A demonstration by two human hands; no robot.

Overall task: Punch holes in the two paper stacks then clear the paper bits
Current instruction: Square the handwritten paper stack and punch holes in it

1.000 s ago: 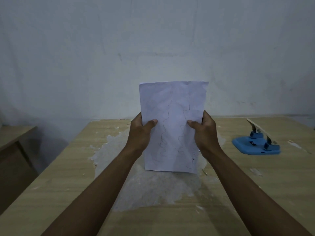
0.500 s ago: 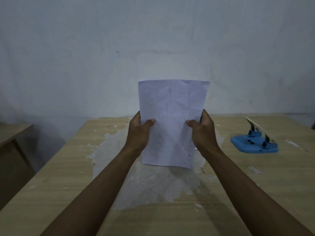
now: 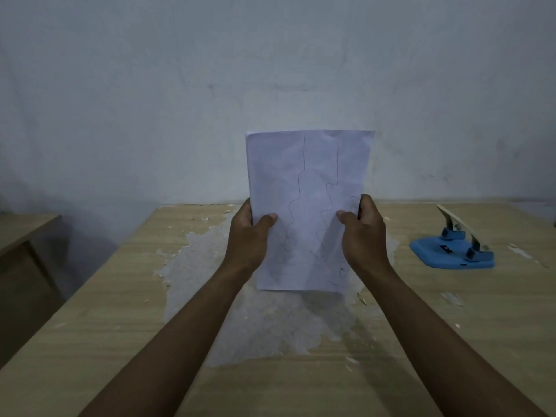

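One paper stack is held upright over the middle of a wooden table.

At far left, the corner of a lower wooden surface sits apart from the table, with a dark gap between them. The table is pale wood grain. A large whitish patch, rough in texture, spreads across its centre, and small pale flecks are scattered round the patch's edges.

The left hand grips the left edge of the paper stack. Its thumb lies across the front sheet and its other fingers are curled round behind, out of sight. The stack is held portrait-wise, with its top half against the grey-white wall. Thin wavy pen lines run down the front sheet. The bottom edge hangs low over the whitish patch; whether it touches the table I cannot tell.

The right hand grips the right edge at about the same height. Its thumb presses on the front and its fingers wrap round the edge to the back. Both forearms reach in from the bottom of the view.

Well to the right, apart from the hands, a blue hole punch sits on the table. Its lever is raised and slants up toward the wall. A few pale scraps lie near it on the wood.
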